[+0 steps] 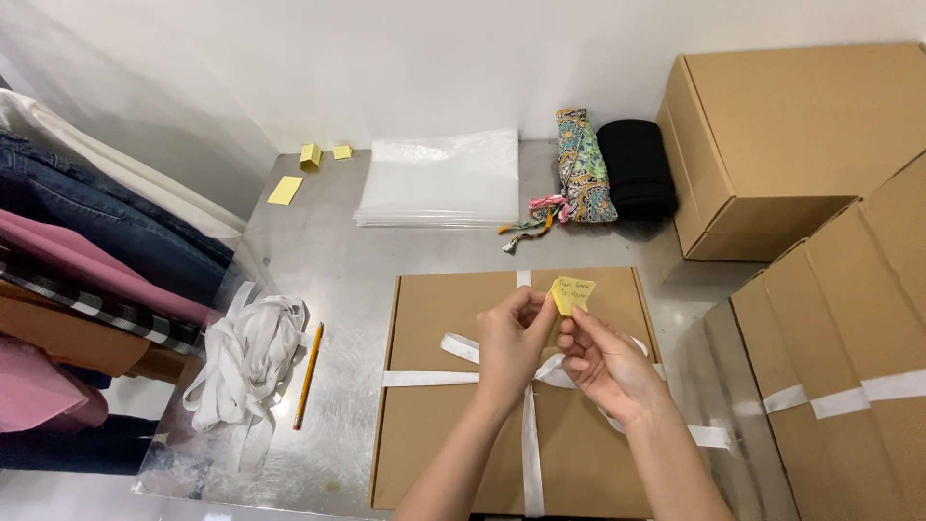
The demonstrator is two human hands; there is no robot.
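Only one view here, the head camera looking down. Both hands were up over a flat cardboard box (453, 425) sitting on the metal bench (347, 280). The left hand (511, 338) and the right hand (603, 362) were both on one small yellow note (571, 294), fingers pinched together on its lower edges, holding it just above the box's top half. There was handwriting on the note.

The box had one white ribbon (529, 444) crossing it lengthwise and sideways, with a loose bow right under the hands.

Counting the rest: one pencil (309, 374) lay on the bench left of the box, just beside one loose heap of white ribbon (246, 362). Three more yellow paper bits (285, 190) sat at the back left corner. One stack of clear plastic bags (442, 178) was behind the box, and next to it one rolled patterned cloth (582, 166) with tassels, touching one rolled black cloth (637, 169).

On the right I counted three more cardboard boxes (791, 145); the nearest one had a white ribbon band. On the left, a row of hanging clothes (87, 251) under clear plastic, too overlapped to count.
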